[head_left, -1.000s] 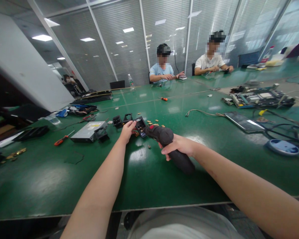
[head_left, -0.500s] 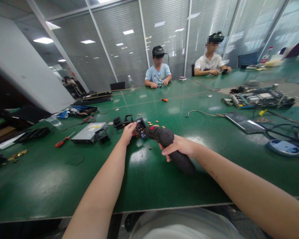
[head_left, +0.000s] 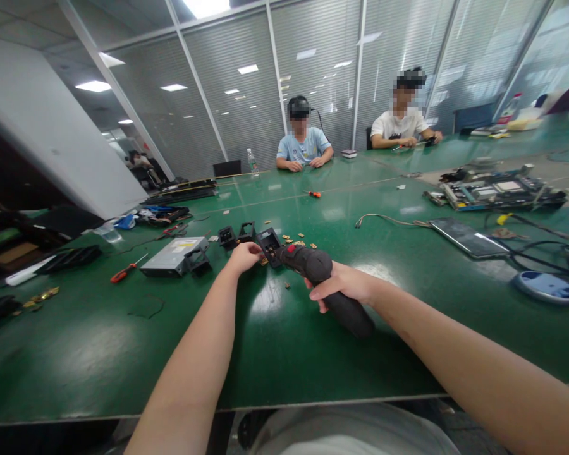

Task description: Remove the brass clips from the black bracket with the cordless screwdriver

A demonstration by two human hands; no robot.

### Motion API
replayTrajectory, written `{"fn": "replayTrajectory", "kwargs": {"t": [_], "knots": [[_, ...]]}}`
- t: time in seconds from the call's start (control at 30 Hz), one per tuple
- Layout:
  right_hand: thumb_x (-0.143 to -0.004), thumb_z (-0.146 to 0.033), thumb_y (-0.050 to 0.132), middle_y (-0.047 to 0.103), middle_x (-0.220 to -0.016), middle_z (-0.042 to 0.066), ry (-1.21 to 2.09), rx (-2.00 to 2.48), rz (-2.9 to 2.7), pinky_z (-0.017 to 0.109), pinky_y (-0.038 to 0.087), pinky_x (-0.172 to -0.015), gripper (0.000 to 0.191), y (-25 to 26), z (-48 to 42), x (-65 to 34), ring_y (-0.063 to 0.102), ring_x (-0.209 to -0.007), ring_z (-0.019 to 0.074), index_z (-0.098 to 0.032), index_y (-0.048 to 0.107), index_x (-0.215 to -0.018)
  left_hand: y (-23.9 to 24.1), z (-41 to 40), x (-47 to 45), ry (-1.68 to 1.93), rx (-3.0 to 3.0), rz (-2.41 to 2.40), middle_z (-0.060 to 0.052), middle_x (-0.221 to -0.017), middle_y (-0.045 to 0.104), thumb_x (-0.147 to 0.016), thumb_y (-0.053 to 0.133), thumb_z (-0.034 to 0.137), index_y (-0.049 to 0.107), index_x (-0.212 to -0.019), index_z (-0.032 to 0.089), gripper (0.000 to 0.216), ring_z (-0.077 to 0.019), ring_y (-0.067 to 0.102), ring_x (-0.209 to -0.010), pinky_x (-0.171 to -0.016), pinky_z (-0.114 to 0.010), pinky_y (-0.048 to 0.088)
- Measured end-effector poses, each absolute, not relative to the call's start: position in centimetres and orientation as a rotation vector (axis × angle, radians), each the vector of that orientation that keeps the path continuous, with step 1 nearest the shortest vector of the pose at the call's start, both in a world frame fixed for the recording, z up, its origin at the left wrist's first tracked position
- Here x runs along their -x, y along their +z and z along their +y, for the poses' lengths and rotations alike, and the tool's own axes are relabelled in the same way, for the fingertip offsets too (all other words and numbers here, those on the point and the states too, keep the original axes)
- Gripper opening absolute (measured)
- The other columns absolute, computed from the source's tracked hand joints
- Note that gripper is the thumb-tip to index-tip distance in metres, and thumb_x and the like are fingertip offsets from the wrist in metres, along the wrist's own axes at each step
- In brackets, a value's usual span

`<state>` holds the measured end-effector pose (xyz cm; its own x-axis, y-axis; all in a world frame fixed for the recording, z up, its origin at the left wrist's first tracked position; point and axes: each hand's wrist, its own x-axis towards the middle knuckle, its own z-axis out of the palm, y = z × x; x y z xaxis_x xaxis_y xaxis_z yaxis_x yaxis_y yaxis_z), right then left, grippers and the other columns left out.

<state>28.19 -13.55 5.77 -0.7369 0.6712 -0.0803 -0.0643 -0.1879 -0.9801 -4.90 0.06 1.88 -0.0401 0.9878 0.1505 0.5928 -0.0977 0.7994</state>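
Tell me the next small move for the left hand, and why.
I'd probably steady the open black case with the left hand: it sits by the case's near left side, though whether it grips I can't tell, while the right hand holds the power driver with its nose at the case.

I see a matte black, pistol-shaped power driver [head_left: 317, 265] with a red mark; its handle slants down through the right hand [head_left: 344, 283]. Beyond this grip, before the driver's nose and just beside the left hand [head_left: 245, 258], lies an open, rectangular, black plastic-looking box [head_left: 268, 240].
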Motion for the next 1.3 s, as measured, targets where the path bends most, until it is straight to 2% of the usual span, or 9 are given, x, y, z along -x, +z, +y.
{"fn": "replayTrajectory", "kwargs": {"t": [0.13,0.3,0.7,0.9,1.13,1.3], "knots": [[-0.061,-0.024,0.085,0.066,-0.064,-0.002,1.984,0.712,-1.585,0.029,0.054,-0.053,0.033,5.9,-13.6,-28.1,0.067,-0.052,0.0184,-0.016,0.063,-0.084,2.1,-0.4,5.0,0.824,-1.822,1.642,-0.004,-0.067,0.072,-0.045,0.088,0.029,0.076,-0.072,0.018,0.031,-0.02,0.064,-0.065,-0.063,-0.03,0.05],[-0.06,-0.025,0.085,0.066,-0.063,-0.002,1.981,0.724,-1.583,0.028,0.052,-0.052,0.033,6.0,-13.6,-27.9,0.066,-0.051,0.0178,-0.016,0.063,-0.084,2.2,-0.6,4.6,0.742,-1.899,1.714,-0.003,-0.063,0.069,-0.049,0.087,0.024,0.076,-0.064,0.019,0.02,-0.0186,0.059,-0.059,-0.06,-0.03,0.046],[-0.059,-0.026,0.086,0.065,-0.062,-0.002,1.985,0.752,-1.572,0.027,0.051,-0.051,0.035,5.9,-13.9,-27.8,0.067,-0.051,0.0185,-0.017,0.062,-0.083,1.7,-0.8,4.8,0.776,-1.872,1.805,-0.006,-0.073,0.077,-0.063,0.083,0.019,0.082,-0.075,0.02,0.012,-0.0232,0.069,-0.069,-0.075,-0.037,0.054],[-0.06,-0.027,0.086,0.065,-0.065,-0.002,2.0,0.754,-1.568,0.028,0.052,-0.051,0.036,5.8,-13.8,-27.8,0.067,-0.052,0.0189,-0.017,0.061,-0.085,1.5,-0.6,5.0,0.803,-1.838,1.8,-0.01,-0.082,0.08,-0.066,0.082,0.021,0.082,-0.075,0.02,0.009,-0.0268,0.073,-0.084,-0.084,-0.038,0.056],[-0.061,-0.026,0.086,0.066,-0.063,-0.002,2.0,0.753,-1.573,0.028,0.052,-0.052,0.036,5.6,-13.7,-28.0,0.067,-0.053,0.0193,-0.017,0.062,-0.086,1.3,-0.3,5.1,0.814,-1.822,1.784,-0.009,-0.077,0.078,-0.063,0.083,0.018,0.081,-0.072,0.02,0.01,-0.0264,0.073,-0.078,-0.083,-0.04,0.057],[-0.063,-0.026,0.084,0.068,-0.06,0.0,1.992,0.763,-1.592,0.028,0.052,-0.053,0.034,5.8,-13.8,-28.0,0.068,-0.053,0.0199,-0.016,0.063,-0.087,1.1,-0.3,5.6,0.833,-1.859,1.745,-0.009,-0.079,0.079,-0.064,0.083,0.021,0.082,-0.076,0.02,0.012,-0.0259,0.073,-0.078,-0.082,-0.039,0.057]]}}
